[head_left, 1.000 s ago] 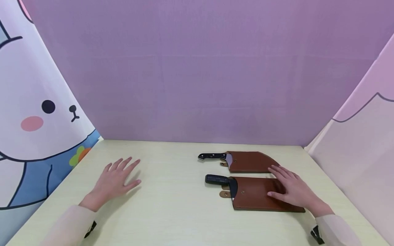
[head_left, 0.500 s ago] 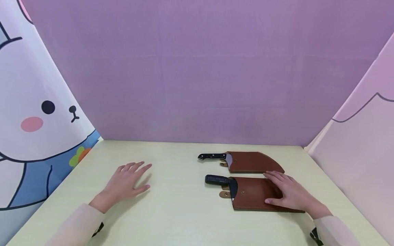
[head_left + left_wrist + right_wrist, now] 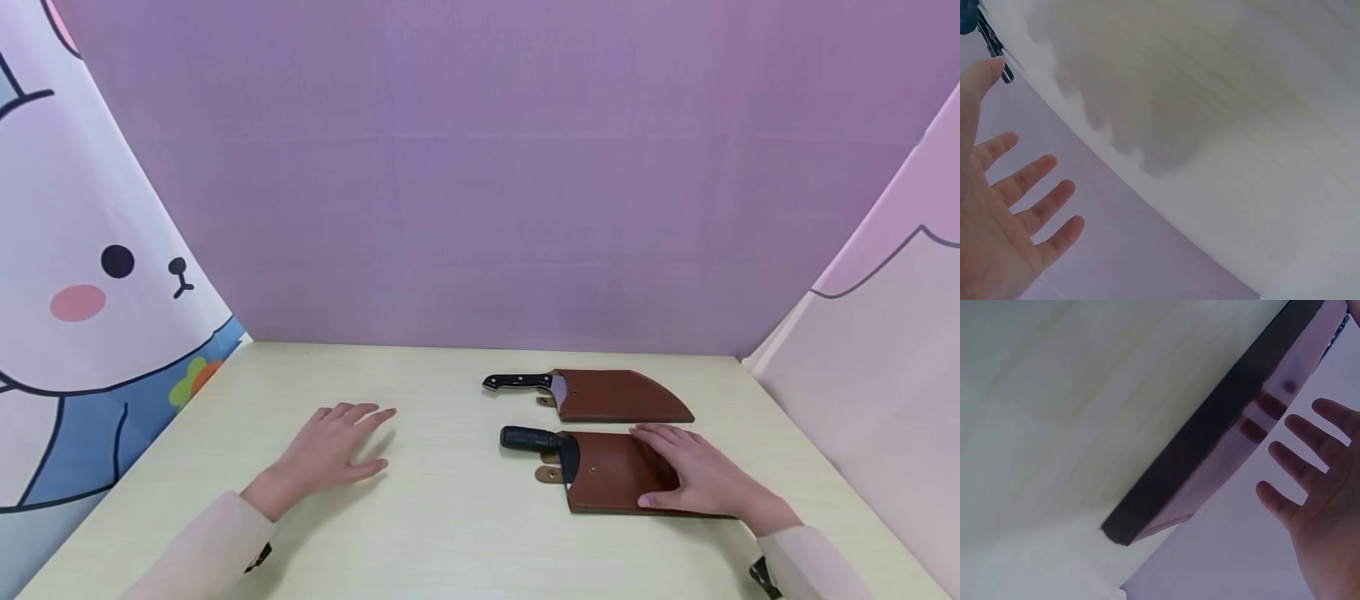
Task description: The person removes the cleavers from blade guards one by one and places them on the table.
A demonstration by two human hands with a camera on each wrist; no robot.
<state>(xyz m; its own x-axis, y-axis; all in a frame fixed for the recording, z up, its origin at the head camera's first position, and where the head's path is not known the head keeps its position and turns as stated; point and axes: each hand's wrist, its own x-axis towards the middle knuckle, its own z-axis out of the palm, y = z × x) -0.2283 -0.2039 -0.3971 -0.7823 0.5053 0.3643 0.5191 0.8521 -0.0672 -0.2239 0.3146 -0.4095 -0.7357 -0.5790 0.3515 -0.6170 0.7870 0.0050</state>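
Two sheathed knives lie on the right half of the table in the head view. The nearer is a cleaver with a black ribbed handle (image 3: 528, 438), its blade in a brown leather sheath (image 3: 611, 475). My right hand (image 3: 693, 475) is over the right end of that sheath, thumb toward its near edge and fingers toward its far edge. In the right wrist view, the spread fingers (image 3: 1300, 465) hover above the sheath's shiny face (image 3: 1229, 450). My left hand (image 3: 322, 450) is over bare tabletop, fingers apart, holding nothing.
Behind the cleaver lies a second knife with a black riveted handle (image 3: 517, 381) in a curved brown sheath (image 3: 622, 396). The pale table (image 3: 435, 533) ends at a purple cloth backdrop (image 3: 480, 183). A printed cartoon panel (image 3: 97, 200) stands at left, a pale pink one (image 3: 885, 367) at right.
My left hand has moved right and toward the near side. My right hand has shifted slightly left and nearer over the cleaver's sheath, uncovering the tip of the far sheath. Both knives stay put.
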